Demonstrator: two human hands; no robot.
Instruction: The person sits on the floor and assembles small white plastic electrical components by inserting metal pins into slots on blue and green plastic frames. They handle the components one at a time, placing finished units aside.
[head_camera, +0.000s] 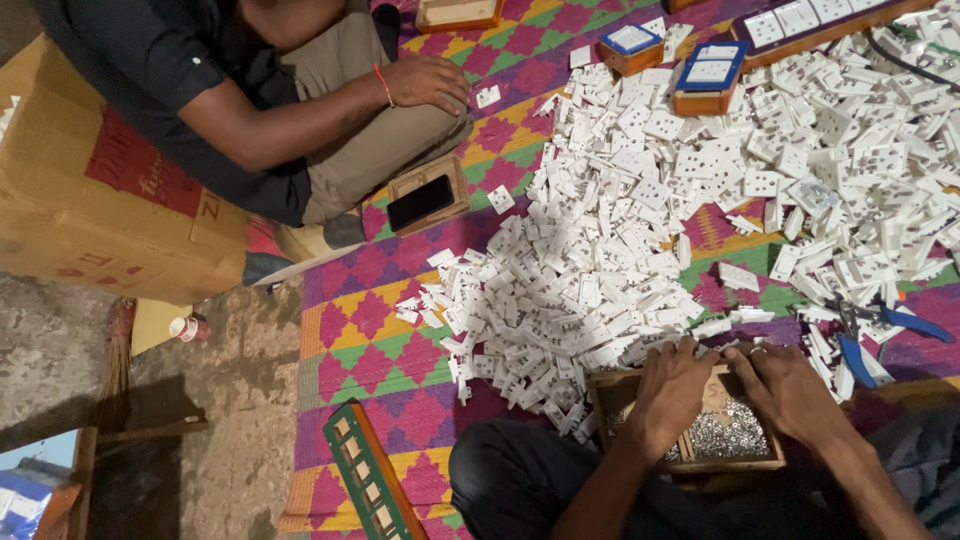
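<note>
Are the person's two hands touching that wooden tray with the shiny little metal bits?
Touching. The head view shows the left hand and right hand resting on the wooden tray, fingers draped over its far rim.

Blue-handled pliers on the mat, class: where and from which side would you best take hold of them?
Grip the blue-handled pliers by the two splayed blue handles, coming from the lower right, beside the right hand. The handles lie bare on the mat, while the metal head is tucked among white socket parts.
</note>
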